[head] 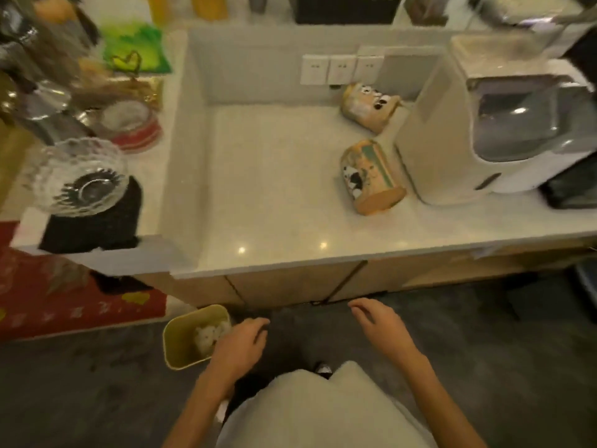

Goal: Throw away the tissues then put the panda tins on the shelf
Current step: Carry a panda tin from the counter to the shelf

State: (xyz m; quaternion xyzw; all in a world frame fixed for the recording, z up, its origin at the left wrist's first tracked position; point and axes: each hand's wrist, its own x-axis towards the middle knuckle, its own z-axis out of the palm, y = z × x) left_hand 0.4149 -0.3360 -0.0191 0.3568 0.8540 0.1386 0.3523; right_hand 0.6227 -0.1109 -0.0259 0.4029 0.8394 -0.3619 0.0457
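Crumpled white tissues [208,336] lie inside a small yellow bin [181,350] on the grey floor below the counter. My left hand [240,345] hovers just right of the bin's rim, fingers loosely spread, holding nothing. My right hand [379,326] hangs over the floor in front of the cabinet, also empty with fingers apart. Two panda tins lie on their sides on the white counter [274,189]: one [370,177] nearer me, the other [370,106] by the back wall. Both are beside the white appliance.
A white appliance [484,130] stands at the counter's right, with a dark tablet [571,189] beside it. A raised shelf [151,156] on the left carries a glass bowl [76,176], a black object, a red-rimmed dish and clutter. Wall sockets [339,69] sit at the back.
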